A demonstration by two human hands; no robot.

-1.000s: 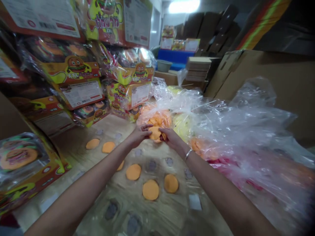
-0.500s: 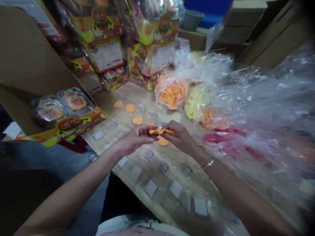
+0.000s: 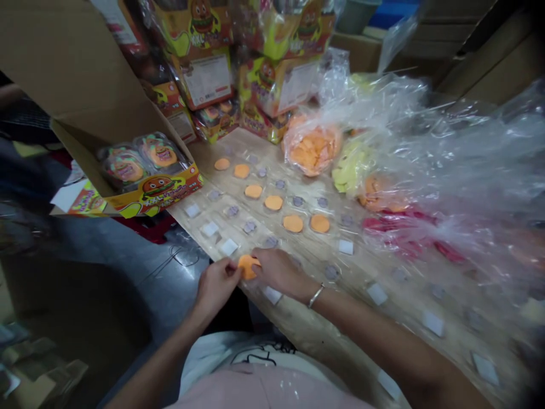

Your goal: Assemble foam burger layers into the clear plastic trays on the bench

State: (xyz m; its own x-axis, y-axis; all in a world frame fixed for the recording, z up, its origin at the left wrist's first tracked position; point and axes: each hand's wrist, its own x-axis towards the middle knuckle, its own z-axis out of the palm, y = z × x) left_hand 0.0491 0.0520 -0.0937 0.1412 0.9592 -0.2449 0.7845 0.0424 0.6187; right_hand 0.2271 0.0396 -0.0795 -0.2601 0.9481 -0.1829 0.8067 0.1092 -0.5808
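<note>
A thin orange disc (image 3: 247, 267) is held flat between my two hands near the table's front edge. My left hand (image 3: 217, 286) pinches its left rim between thumb and fingertips. My right hand (image 3: 279, 272), with a bracelet at the wrist, grips the disc's right side. Small clear plastic trays lie in rows around the hands, some with a grey patterned piece (image 3: 271, 242), others with a white square (image 3: 229, 246). Farther back, several trays carry orange discs such as this one (image 3: 293, 223). What lies directly under my right hand is hidden.
An open display carton (image 3: 170, 190) with packed clear burger packs stands at the left. Stacked burger-print boxes (image 3: 208, 82) rise behind the table. A bag of orange discs (image 3: 313, 149), yellow pieces (image 3: 349, 165), red pieces (image 3: 400, 224) and crumpled clear plastic (image 3: 460, 165) cover the right.
My hands have moved toward me, to the table's front edge. The orange piece, seen edge-on and bent before, now faces up flat. The head view has shifted.
</note>
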